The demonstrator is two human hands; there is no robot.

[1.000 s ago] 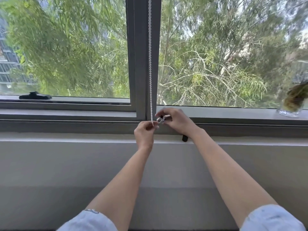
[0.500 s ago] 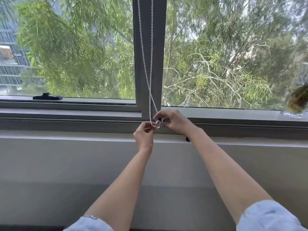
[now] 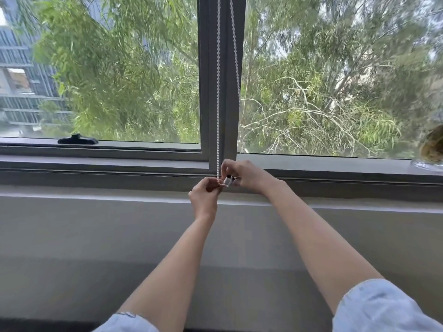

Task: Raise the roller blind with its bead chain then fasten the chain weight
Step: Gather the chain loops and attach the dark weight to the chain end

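Note:
A white bead chain (image 3: pixel 218 92) hangs in two strands down the grey window mullion (image 3: pixel 227 68). The left strand runs straight down into my left hand (image 3: pixel 205 195), which pinches its lower end just below the sill. The right strand slants to my right hand (image 3: pixel 247 174), whose fingers close on a small silver chain weight (image 3: pixel 229 181) held between both hands. The roller blind itself is out of view above; the glass is uncovered.
A grey window sill (image 3: pixel 119 161) runs across the view, with a pale wall below it. A black window handle (image 3: pixel 78 140) sits at the left of the sill. A glass vase with dried plants (image 3: pixel 431 149) stands at the far right edge.
The two chain strands have spread apart, the right one swinging out to the right. Both hands stay together at the sill on the chain's bottom end and the weight.

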